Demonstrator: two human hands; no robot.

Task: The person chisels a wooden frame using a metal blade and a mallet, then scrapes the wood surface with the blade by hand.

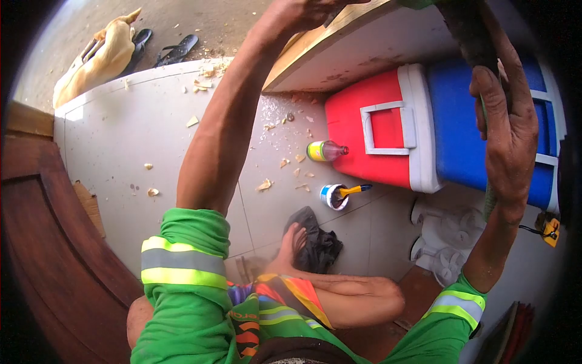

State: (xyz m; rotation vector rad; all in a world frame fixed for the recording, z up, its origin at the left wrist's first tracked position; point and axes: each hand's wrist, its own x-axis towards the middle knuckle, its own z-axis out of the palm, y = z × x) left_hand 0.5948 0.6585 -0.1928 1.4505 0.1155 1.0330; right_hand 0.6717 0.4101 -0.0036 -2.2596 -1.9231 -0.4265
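Observation:
At the top edge, partly cut off, my left hand [306, 13] is closed beside the wooden edge [330, 42]; a small dark piece shows under its fingers, too little to identify. My right hand [508, 130] is raised at the upper right in front of the blue cooler [458, 121]. Its thumb and fingers grip a long dark object [470, 36] that runs up out of view. A bit of green shows at the object's upper end.
Beside the red cooler [364, 121] stand a bottle [324, 150] and a paint cup [333, 197] with a brush. Wood chips [264, 185] dot the tiles. A dog [97, 60] lies outside; a brown door [54, 242] is left, a yellow tape measure [550, 232] right.

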